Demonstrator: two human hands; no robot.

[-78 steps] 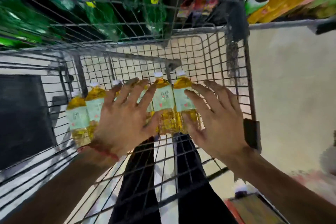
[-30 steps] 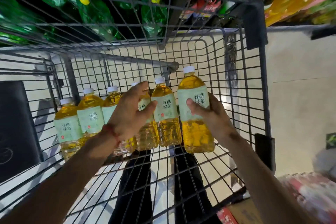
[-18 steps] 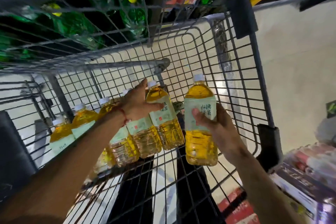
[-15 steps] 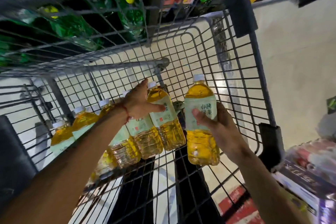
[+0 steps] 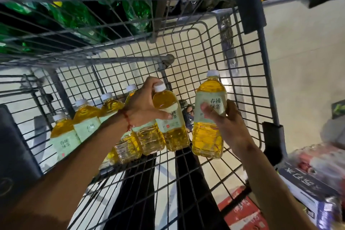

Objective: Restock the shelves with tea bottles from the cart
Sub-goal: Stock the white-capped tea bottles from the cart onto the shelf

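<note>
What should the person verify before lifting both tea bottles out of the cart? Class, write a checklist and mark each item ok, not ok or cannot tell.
1. Right hand grips its tea bottle round the label: ok.
2. Left hand grips the second bottle, thumb across its label: ok.
3. Both white caps on: ok.
4. Tea bottle apart from the row: ok.
5. Second bottle free of the neighbouring bottle: not ok, they look pressed together.
6. Free slot on the shelf: cannot tell; only green bottles show through the cart wire.

green btls top-L; red carton btm-R; dark box R
</note>
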